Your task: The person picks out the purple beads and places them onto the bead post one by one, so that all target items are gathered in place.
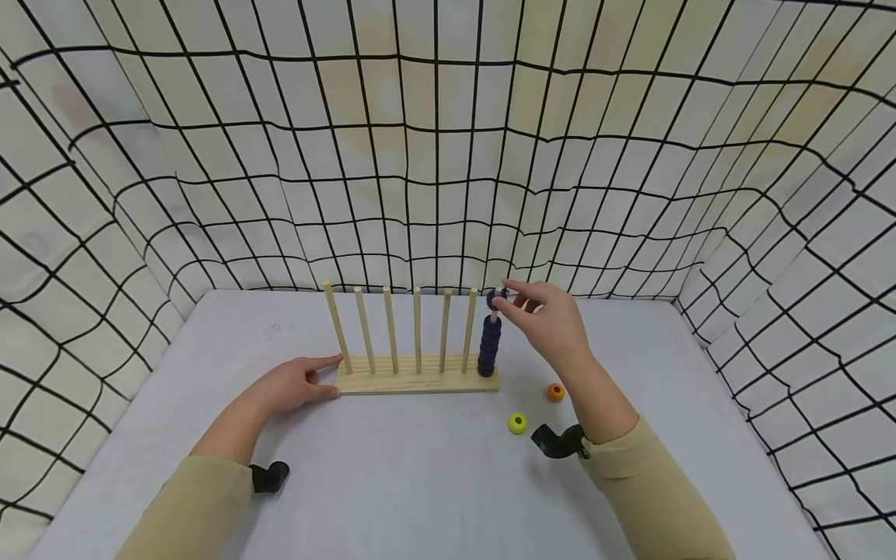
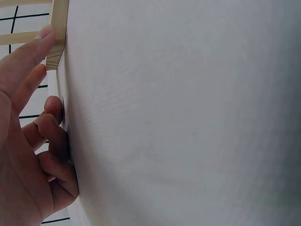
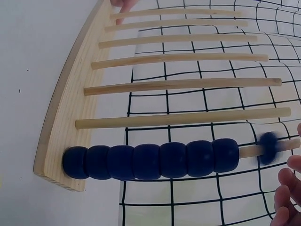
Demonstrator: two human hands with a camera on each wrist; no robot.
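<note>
A wooden peg rack (image 1: 418, 383) stands upright, with a row of bare pegs and several dark blue beads (image 3: 146, 161) stacked on its rightmost peg. My left hand (image 1: 290, 383) holds the rack's left end, thumb at the front edge and index finger behind. At the top of the beaded peg is my right hand (image 1: 553, 315), its thumb and index finger spread beside the tip. Another blue bead (image 3: 269, 148), blurred, is threaded on that peg above the stack. In the right wrist view the fingertips (image 3: 295, 163) sit just past this bead, apart from it.
An orange bead (image 1: 555, 392) and a yellow-green bead (image 1: 517, 423) lie on the white table (image 1: 392, 482), right of and in front of the rack. Black netting (image 1: 434, 179) over white walls surrounds the table at the back and sides.
</note>
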